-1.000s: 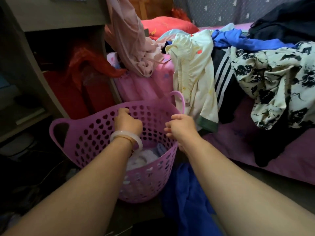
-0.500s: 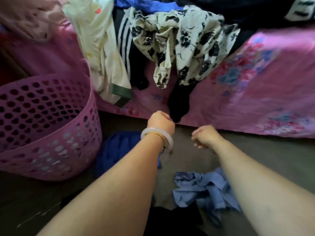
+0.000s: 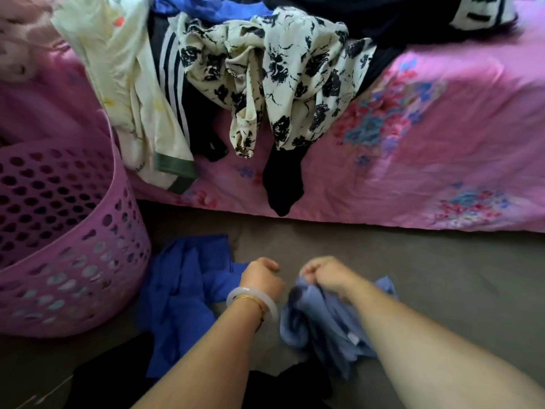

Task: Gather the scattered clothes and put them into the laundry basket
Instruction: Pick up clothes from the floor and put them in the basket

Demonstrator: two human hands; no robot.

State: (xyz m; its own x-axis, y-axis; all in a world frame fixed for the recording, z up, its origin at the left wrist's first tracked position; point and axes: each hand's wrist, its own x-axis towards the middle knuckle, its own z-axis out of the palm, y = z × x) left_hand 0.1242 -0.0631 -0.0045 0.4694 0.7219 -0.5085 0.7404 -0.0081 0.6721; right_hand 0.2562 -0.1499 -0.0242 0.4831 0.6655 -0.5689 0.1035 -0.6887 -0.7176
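Hands lowered, right hand gripping blue garment

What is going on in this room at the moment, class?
A person is gathering laundry off the floor beside a bed. Their right hand grips a crumpled light blue garment, while the left hand, fingers curled, is just beside it and seems to hold nothing. A darker blue garment lies on the floor next to the purple laundry basket. More clothes, including a black-and-cream floral garment, hang over the bed's pink floral bedspread.
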